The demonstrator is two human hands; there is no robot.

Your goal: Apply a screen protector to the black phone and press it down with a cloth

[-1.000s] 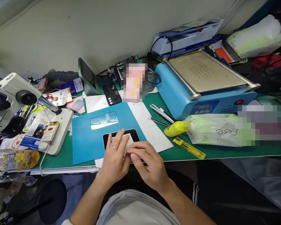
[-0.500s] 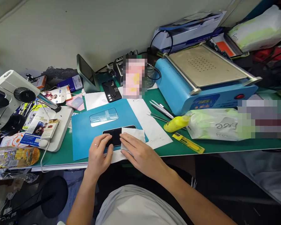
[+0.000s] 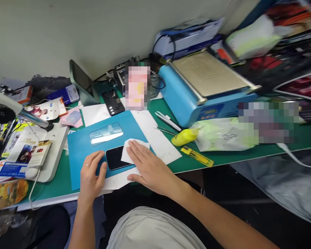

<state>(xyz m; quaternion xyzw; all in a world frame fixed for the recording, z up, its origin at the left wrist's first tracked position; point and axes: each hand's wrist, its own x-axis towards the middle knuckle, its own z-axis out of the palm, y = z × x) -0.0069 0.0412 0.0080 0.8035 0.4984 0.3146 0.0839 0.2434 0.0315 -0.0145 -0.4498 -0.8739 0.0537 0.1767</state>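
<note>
A dark-screened smartphone [image 3: 114, 159] lies face up near the front of the blue mat [image 3: 79, 152]. My right hand [image 3: 145, 166] presses flat on a white wipe [image 3: 124, 152], which covers the phone's right part. Its fingers are stretched and the thumb is held apart, not pinching the wipe. Just off the phone's left end is my left hand [image 3: 92, 174], fingers loosely curved, thumb apart, nothing between them. Behind the phone, a clear phone-shaped sheet [image 3: 106, 133] rests on the mat. White paper [image 3: 116, 180] shows along the mat's front edge.
At the right stands a blue machine [image 3: 175, 100] with a perforated metal plate. Before it are tweezers [image 3: 166, 130], a yellow bottle [image 3: 184, 137], a yellow packet [image 3: 197, 156] and a tissue pack [image 3: 220, 135]. A black phone cover [image 3: 113, 102] lies behind; a microscope stand [image 3: 55, 152] is left.
My left hand has drawn back leftward off the phone. My right hand and the wipe have slid slightly left and away from me over the screen. The camera view has turned right.
</note>
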